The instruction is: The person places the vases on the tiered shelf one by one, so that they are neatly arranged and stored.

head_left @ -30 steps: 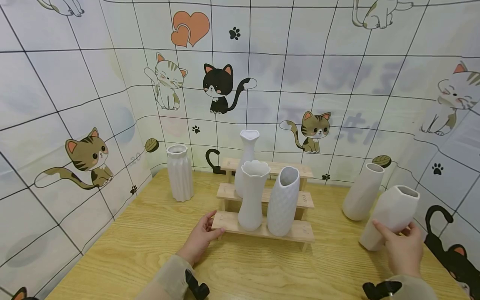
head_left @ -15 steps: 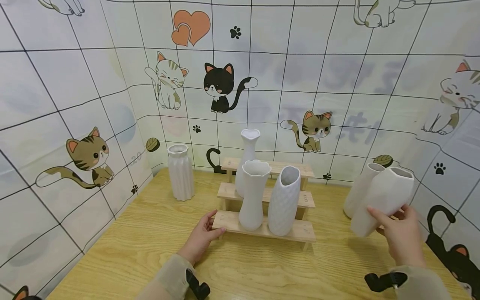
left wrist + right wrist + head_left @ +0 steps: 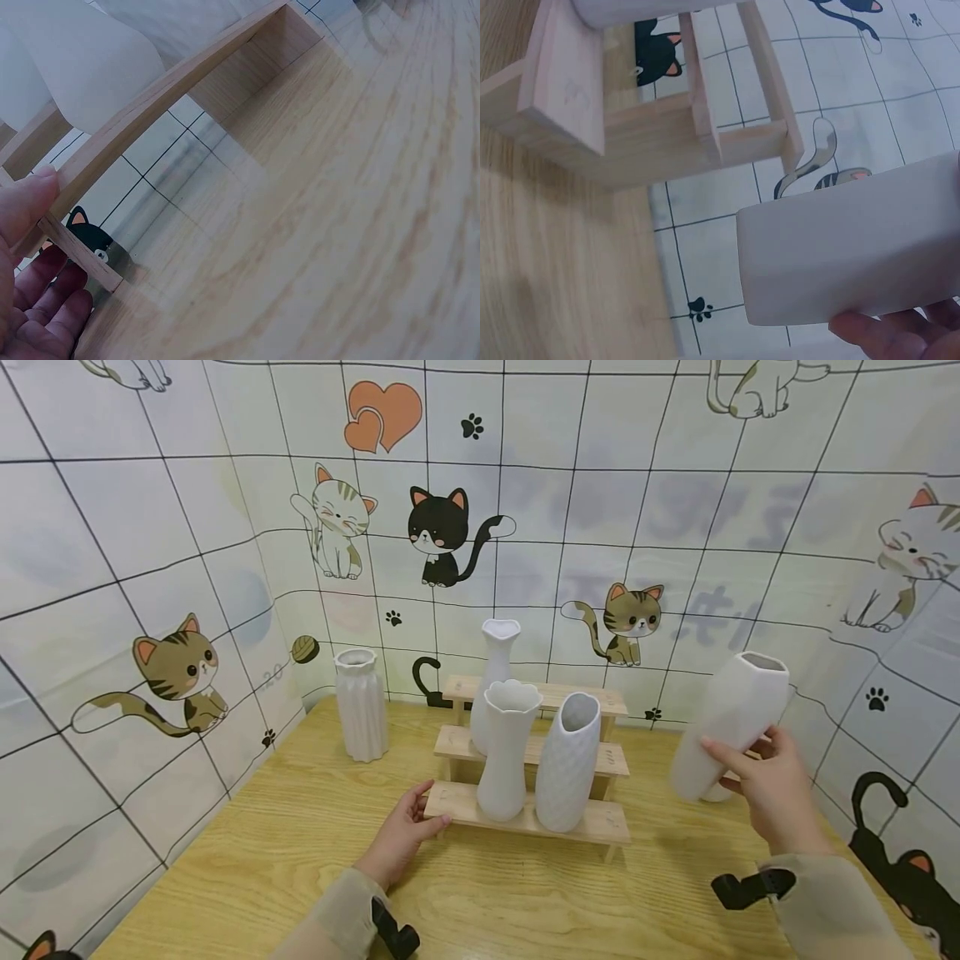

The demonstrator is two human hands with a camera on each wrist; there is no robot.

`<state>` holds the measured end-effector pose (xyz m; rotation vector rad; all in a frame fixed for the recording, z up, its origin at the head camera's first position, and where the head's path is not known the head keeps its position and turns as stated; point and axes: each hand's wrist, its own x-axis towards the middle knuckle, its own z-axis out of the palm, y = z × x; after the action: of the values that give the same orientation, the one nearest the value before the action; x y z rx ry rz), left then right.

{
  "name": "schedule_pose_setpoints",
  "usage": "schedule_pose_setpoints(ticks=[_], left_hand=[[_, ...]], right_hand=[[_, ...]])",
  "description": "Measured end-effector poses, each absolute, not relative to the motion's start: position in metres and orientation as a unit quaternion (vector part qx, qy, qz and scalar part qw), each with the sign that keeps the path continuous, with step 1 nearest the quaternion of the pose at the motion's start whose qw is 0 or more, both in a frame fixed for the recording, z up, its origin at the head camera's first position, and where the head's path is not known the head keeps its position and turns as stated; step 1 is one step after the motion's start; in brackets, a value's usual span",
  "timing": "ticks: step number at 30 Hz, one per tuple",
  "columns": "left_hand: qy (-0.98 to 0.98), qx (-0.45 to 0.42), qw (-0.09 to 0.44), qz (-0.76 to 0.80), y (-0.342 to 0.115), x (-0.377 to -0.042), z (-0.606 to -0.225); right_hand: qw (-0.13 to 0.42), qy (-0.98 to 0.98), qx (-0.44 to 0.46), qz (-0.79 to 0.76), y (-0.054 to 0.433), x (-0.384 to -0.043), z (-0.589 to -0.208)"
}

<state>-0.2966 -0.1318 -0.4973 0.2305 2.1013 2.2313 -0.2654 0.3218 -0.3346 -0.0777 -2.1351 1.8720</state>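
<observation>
My right hand [image 3: 768,793] holds a white faceted vase [image 3: 742,706] around its lower body, mouth tilted to the right. In the right wrist view the vase [image 3: 847,247] is raised off the table, with fingertips [image 3: 885,337] along its side. Another white vase stands behind it, nearly all hidden in the head view. At the left end of a three-step wooden stand [image 3: 457,804], my left hand [image 3: 401,835] grips the lowest step, thumb at the board's edge and fingers around its leg [image 3: 82,255]. A scalloped-rim vase [image 3: 502,760] and a slant-mouthed textured vase [image 3: 567,768] stand on that step.
On the middle step is a slim flared vase [image 3: 495,668]. A pleated vase [image 3: 362,710] stands on the wood-grain table [image 3: 300,827] at the back left. A cat-print tiled cloth [image 3: 525,460] hangs behind and along both sides.
My right hand has lifted the faceted vase from the table and carried it up, back and to the left, over the vase behind. The left hand stays at the stand.
</observation>
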Motion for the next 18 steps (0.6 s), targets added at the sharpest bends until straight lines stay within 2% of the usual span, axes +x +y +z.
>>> schedule_pose_setpoints(ticks=[10,18], left_hand=[[0.686,0.078,0.038,0.722,-0.133,-0.298,-0.499],[0.685,0.078,0.037,0.724,-0.132,-0.296,-0.496]], right_hand=[[0.141,-0.777,-0.011,0.614,0.295,-0.277,-0.315],[0.118,-0.76,0.046,0.637,0.284,-0.287,-0.308]])
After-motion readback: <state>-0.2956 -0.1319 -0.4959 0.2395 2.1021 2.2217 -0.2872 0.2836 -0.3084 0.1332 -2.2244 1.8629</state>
